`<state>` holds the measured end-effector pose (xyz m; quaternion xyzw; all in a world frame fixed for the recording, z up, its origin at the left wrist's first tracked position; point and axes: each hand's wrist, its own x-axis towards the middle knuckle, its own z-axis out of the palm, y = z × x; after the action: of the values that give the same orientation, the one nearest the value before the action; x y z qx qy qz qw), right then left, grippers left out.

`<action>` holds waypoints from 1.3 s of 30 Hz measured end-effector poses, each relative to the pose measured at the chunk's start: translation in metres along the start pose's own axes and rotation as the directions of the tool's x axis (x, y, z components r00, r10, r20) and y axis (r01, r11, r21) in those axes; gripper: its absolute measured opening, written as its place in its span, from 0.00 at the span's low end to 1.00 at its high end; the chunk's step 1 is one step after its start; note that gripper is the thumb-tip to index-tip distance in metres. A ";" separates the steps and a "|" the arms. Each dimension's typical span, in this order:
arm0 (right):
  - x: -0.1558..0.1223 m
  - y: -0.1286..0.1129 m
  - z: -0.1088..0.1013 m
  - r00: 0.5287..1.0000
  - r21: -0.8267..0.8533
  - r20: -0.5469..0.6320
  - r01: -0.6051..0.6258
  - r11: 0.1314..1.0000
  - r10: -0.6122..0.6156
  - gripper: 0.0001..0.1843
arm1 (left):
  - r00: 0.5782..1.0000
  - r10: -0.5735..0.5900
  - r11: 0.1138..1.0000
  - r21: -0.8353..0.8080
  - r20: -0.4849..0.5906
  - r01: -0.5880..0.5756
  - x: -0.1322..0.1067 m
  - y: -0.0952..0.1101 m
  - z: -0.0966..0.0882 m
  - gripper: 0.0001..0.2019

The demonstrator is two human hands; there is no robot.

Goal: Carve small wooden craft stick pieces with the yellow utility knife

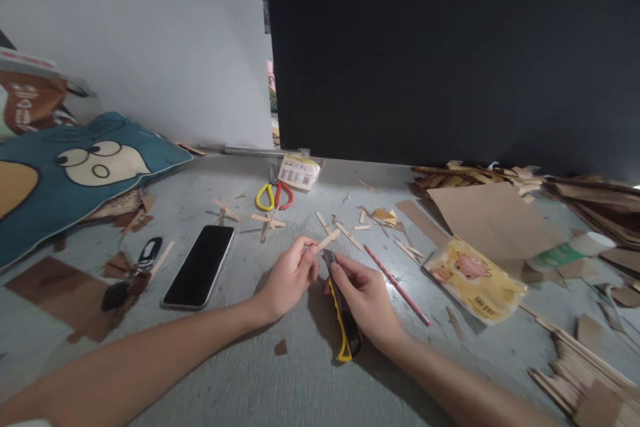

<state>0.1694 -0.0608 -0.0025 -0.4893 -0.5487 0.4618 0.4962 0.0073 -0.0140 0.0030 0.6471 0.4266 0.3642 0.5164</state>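
My left hand (293,275) is closed, pinching a short flat wooden stick (329,239) that points up to the right. Wrapped in the fingers of my right hand (364,292) is a black and yellow utility knife (346,327), its front end close to the stick. Whether the blade touches the wood I cannot tell. Just beyond my hands lie loose wooden stick pieces (350,236). A red pencil (397,285) rests to the right of my right hand. Crossed stick pieces (269,221) stand on the table behind my left hand.
Red-and-yellow-handled scissors (275,195) and a white packet (299,172) lie farther back. A phone (199,267), keys (131,280) and a blue cushion (90,167) are leftward. To the right sit a yellow packet (475,280), cardboard (493,213), a glue tube (570,251) and stacked sticks (585,367).
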 end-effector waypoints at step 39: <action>0.012 0.019 -0.036 0.773 -0.812 0.314 0.520 0.266 -0.552 0.22 | 0.999 0.019 0.973 -0.231 0.036 -0.010 -0.001 -0.005 0.005 0.20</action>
<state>0.2063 -0.0461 -0.0175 -0.4615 -0.8261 -0.0838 0.3124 0.0103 -0.0166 -0.0026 0.5927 0.3668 0.4027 0.5933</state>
